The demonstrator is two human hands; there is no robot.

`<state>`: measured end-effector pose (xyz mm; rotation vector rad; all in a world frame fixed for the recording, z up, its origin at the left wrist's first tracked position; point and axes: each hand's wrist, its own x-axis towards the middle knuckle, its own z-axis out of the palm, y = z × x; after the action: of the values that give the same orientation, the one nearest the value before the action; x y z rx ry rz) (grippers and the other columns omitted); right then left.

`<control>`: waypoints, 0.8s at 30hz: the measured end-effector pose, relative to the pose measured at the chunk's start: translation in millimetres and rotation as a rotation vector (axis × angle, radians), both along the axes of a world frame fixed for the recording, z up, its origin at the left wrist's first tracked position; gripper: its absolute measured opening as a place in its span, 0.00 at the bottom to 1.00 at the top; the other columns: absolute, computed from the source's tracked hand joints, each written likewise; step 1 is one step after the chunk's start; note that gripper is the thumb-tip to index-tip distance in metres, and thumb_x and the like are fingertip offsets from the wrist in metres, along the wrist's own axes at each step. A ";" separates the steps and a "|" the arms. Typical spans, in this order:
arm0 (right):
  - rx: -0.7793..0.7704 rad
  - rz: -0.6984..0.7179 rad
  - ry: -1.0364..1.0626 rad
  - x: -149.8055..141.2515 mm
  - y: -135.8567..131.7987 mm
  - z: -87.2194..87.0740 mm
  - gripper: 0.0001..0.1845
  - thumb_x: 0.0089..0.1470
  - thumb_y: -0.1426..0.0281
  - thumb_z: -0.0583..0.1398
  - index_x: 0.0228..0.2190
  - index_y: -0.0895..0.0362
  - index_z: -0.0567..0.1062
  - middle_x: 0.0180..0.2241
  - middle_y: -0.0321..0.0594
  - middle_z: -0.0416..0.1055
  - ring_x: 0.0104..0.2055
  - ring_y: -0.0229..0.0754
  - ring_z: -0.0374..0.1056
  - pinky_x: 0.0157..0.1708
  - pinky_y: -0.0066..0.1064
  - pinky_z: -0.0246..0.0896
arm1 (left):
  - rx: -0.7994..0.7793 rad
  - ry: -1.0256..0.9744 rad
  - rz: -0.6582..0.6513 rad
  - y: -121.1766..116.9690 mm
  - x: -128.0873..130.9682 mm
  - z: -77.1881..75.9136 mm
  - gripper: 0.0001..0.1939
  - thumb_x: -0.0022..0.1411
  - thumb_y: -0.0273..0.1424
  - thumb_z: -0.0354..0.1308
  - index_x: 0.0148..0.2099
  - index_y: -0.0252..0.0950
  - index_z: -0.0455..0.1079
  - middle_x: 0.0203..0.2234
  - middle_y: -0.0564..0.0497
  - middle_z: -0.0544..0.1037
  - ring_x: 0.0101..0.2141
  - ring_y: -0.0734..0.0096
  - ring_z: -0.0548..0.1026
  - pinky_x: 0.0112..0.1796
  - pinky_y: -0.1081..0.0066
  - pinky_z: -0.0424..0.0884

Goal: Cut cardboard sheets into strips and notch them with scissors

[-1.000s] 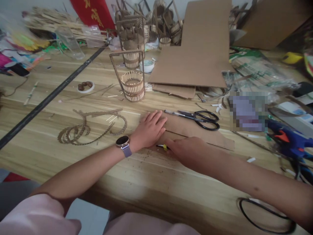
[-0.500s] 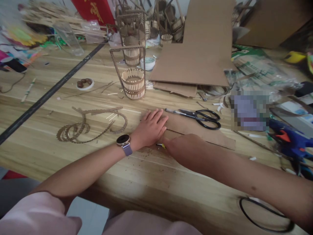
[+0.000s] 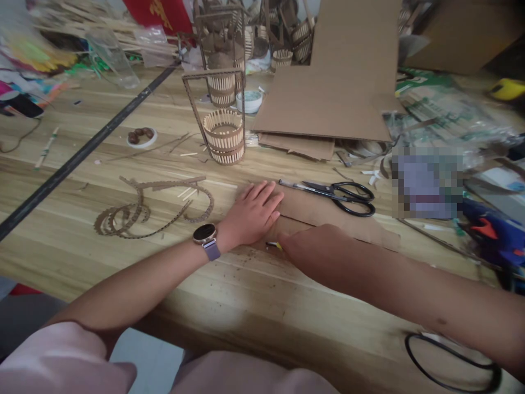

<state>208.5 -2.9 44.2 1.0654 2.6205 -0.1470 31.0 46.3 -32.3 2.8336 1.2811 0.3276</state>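
Note:
My left hand [image 3: 255, 212] lies flat with fingers spread on a brown cardboard piece [image 3: 297, 207], with a watch [image 3: 205, 234] on the wrist. Close beside it, my right hand [image 3: 301, 241] is closed around a yellow utility knife [image 3: 279, 246], of which only a bit of yellow and the thin dark front end show. My own hand and forearm hide the rest of the knife. A long dark slit or edge runs through the cardboard by the right hand. Black-handled scissors [image 3: 353, 199] and a pen [image 3: 305, 187] rest along the cardboard's far edge.
A small stick basket [image 3: 223, 137] with a tall handle stands beyond my hands. Curled cardboard strips [image 3: 139, 210] lie left, near a long dark bar [image 3: 90, 143]. Large cardboard sheets [image 3: 328, 104] lie behind; a blue glue gun [image 3: 492, 235] is at right. A black cable loop [image 3: 410, 355] is nearer.
The view has shifted slightly. My right hand with the knife appears a little further right, while my left hand stays pressed on the cardboard.

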 end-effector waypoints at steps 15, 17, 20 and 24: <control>-0.012 -0.024 -0.192 21.5 -11.7 -7.1 0.21 0.48 0.86 0.59 0.39 0.53 0.78 0.26 0.41 0.81 0.27 0.52 0.79 0.17 0.32 0.52 | -0.013 0.000 0.007 -1.7 -0.4 2.3 0.24 0.76 0.36 0.43 0.67 0.30 0.63 0.68 0.35 0.61 0.67 0.46 0.59 0.66 0.48 0.55; -0.020 -0.045 -0.203 25.7 -13.4 -8.3 0.20 0.47 0.86 0.60 0.38 0.53 0.78 0.26 0.40 0.81 0.27 0.52 0.79 0.16 0.31 0.51 | -0.015 0.003 0.006 -1.6 -0.7 1.9 0.25 0.76 0.36 0.43 0.67 0.30 0.63 0.68 0.35 0.61 0.67 0.46 0.59 0.66 0.48 0.54; -0.020 -0.076 -0.201 31.8 -16.1 -10.2 0.20 0.47 0.86 0.60 0.38 0.53 0.78 0.26 0.41 0.81 0.26 0.54 0.79 0.16 0.32 0.51 | -0.017 -0.007 0.004 -1.5 -0.9 0.7 0.25 0.76 0.36 0.43 0.67 0.30 0.62 0.68 0.34 0.61 0.68 0.47 0.58 0.66 0.48 0.54; -0.023 -0.173 -0.243 39.2 -21.7 -9.5 0.23 0.46 0.87 0.59 0.39 0.51 0.79 0.25 0.42 0.81 0.26 0.57 0.79 0.17 0.35 0.55 | -0.015 -0.010 0.005 -1.2 -0.4 -0.5 0.24 0.76 0.36 0.43 0.67 0.30 0.62 0.69 0.34 0.60 0.68 0.47 0.58 0.65 0.47 0.54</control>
<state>247.8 -24.6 34.7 1.2195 2.3061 -0.0802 30.6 45.1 -32.8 2.8136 1.2828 0.3311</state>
